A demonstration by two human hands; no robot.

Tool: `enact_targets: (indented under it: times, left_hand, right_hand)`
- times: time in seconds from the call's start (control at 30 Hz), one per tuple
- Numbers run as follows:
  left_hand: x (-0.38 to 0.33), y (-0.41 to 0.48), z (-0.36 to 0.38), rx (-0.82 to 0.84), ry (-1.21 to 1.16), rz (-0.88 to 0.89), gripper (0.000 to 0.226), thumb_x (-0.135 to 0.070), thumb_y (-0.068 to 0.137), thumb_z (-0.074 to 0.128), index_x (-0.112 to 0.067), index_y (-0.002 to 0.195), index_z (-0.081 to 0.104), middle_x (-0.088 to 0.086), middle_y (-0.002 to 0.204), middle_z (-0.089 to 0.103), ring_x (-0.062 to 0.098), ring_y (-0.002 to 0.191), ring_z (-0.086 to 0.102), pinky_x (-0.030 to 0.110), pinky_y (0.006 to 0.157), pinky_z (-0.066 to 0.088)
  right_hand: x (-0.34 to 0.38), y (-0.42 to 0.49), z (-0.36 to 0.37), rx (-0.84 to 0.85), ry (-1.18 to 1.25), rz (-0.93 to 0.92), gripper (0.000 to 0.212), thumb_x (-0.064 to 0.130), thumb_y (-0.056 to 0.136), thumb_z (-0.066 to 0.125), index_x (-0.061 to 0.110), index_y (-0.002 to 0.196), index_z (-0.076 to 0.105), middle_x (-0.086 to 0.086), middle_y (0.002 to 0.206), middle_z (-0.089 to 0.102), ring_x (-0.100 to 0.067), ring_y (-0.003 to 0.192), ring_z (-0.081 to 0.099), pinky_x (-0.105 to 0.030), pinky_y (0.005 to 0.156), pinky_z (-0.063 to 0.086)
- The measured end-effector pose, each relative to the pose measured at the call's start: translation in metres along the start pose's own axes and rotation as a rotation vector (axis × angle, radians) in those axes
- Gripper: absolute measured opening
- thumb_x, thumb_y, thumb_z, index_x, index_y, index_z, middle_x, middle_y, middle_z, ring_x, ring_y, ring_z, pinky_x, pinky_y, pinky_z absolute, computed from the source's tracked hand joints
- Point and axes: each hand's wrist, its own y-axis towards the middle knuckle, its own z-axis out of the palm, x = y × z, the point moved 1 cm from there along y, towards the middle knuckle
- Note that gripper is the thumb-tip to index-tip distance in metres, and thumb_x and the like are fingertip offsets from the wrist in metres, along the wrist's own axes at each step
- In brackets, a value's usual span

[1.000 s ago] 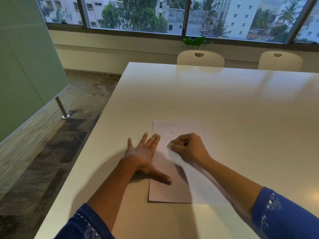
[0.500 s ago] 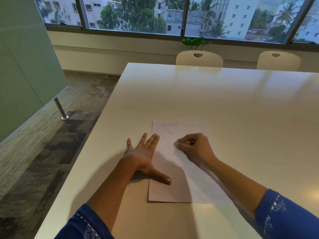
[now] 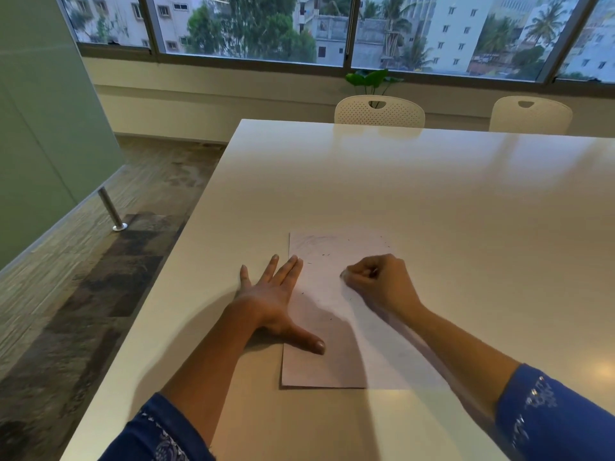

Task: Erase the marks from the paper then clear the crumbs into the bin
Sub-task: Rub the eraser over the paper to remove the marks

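A white sheet of paper (image 3: pixel 332 357) lies on the table in front of me, with faint pencil marks near its top left corner and dark eraser crumbs (image 3: pixel 324 255) scattered over its upper half. My left hand (image 3: pixel 276 294) lies flat with spread fingers on the paper's left edge, thumb pressing on the sheet. My right hand (image 3: pixel 379 281) is closed in a fist on the paper's upper right part, pinching a small white eraser (image 3: pixel 342 275) that barely shows at the fingertips. No bin is in view.
The white table (image 3: pixel 432 194) stretches far ahead and to the right; its left edge drops to a dark floor. Two white chairs (image 3: pixel 379 111) stand at the far side under the window. A metal post (image 3: pixel 111 209) stands on the floor to the left.
My right hand has slid to the right across the paper with the eraser. More dark crumbs now show on the upper part. My left hand has stayed in place.
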Motion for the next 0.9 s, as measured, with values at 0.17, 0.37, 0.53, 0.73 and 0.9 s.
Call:
enact_targets:
  times: [0.17, 0.37, 0.53, 0.73, 0.9]
  left_hand:
    - [-0.001, 0.0, -0.001, 0.005, 0.008, -0.001, 0.154, -0.098, 0.046, 0.056, -0.026, 0.149, -0.033, -0.01, 0.156, -0.039, 0.02, 0.143, -0.037, 0.067, 0.111, -0.018]
    - [-0.001, -0.002, -0.002, 0.009, 0.011, -0.003, 0.153, -0.097, 0.048, 0.057, -0.026, 0.15, -0.032, -0.01, 0.156, -0.039, 0.02, 0.143, -0.036, 0.067, 0.112, -0.017]
    - [-0.001, -0.003, -0.003, 0.007, 0.0, -0.002, 0.152, -0.097, 0.048, 0.056, -0.027, 0.149, -0.033, -0.01, 0.156, -0.039, 0.021, 0.144, -0.036, 0.067, 0.112, -0.018]
    - [-0.002, -0.003, -0.003, 0.01, 0.003, -0.008, 0.153, -0.095, 0.049, 0.059, -0.026, 0.15, -0.032, -0.01, 0.156, -0.039, 0.021, 0.144, -0.036, 0.066, 0.111, -0.018]
    - [-0.001, -0.002, -0.003, 0.01, 0.004, -0.003, 0.153, -0.097, 0.048, 0.057, -0.027, 0.149, -0.033, -0.01, 0.156, -0.039, 0.02, 0.143, -0.036, 0.066, 0.112, -0.018]
  right_hand:
    - [-0.001, -0.013, 0.016, 0.078, -0.116, -0.086, 0.014, 0.011, 0.087, 0.072, 0.006, 0.074, 0.076, -0.004, 0.068, 0.072, -0.008, 0.056, 0.059, -0.018, 0.066, 0.055]
    - [0.0, -0.03, 0.026, 0.2, -0.188, -0.199, 0.01, 0.024, 0.088, 0.072, 0.015, 0.086, 0.078, 0.005, 0.084, 0.076, -0.004, 0.078, 0.071, -0.02, 0.078, 0.058]
    - [-0.004, 0.005, -0.008, -0.08, 0.018, 0.003, 0.012, 0.005, 0.082, 0.077, -0.006, 0.078, 0.074, -0.006, 0.055, 0.059, -0.007, 0.046, 0.049, -0.01, 0.057, 0.047]
    - [0.003, -0.045, 0.028, 0.209, -0.097, -0.155, 0.005, 0.016, 0.086, 0.073, 0.015, 0.085, 0.078, 0.005, 0.083, 0.075, -0.006, 0.081, 0.071, -0.022, 0.08, 0.057]
    - [-0.006, -0.011, 0.001, 0.031, -0.02, 0.016, 0.005, 0.017, 0.081, 0.08, 0.012, 0.079, 0.079, 0.002, 0.075, 0.075, -0.015, 0.068, 0.07, -0.036, 0.071, 0.061]
